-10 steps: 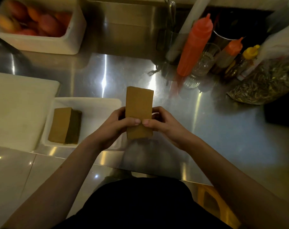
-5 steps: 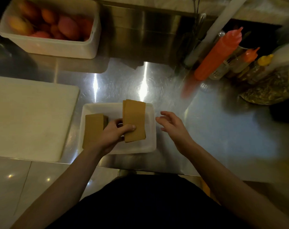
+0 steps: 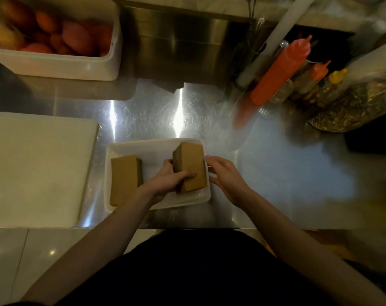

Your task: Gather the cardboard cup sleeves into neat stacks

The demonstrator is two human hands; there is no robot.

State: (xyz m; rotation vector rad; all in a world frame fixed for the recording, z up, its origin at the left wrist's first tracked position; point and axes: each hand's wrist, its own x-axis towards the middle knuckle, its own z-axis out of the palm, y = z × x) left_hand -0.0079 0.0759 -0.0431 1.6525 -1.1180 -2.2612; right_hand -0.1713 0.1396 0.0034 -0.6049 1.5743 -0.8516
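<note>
A white tray (image 3: 156, 146) sits on the steel counter near its front edge. One stack of brown cardboard cup sleeves (image 3: 124, 178) rests in the tray's left half. A second stack of sleeves (image 3: 191, 166) stands in the right half, gripped from the left side and top by my left hand (image 3: 168, 181). My right hand (image 3: 226, 176) hovers just outside the tray's right rim with fingers apart, holding nothing; I cannot tell if it touches the rim.
A white cutting board (image 3: 36, 166) lies left of the tray. A white tub of reddish fruit (image 3: 55, 38) stands at the back left. Orange squeeze bottles (image 3: 280, 69), a yellow-capped bottle (image 3: 335, 79) and a bag of dried material (image 3: 353, 107) crowd the back right.
Both hands held the stack over the counter a second ago. My right hand let go, and my left hand carried the stack into the tray's right half, lower than before.
</note>
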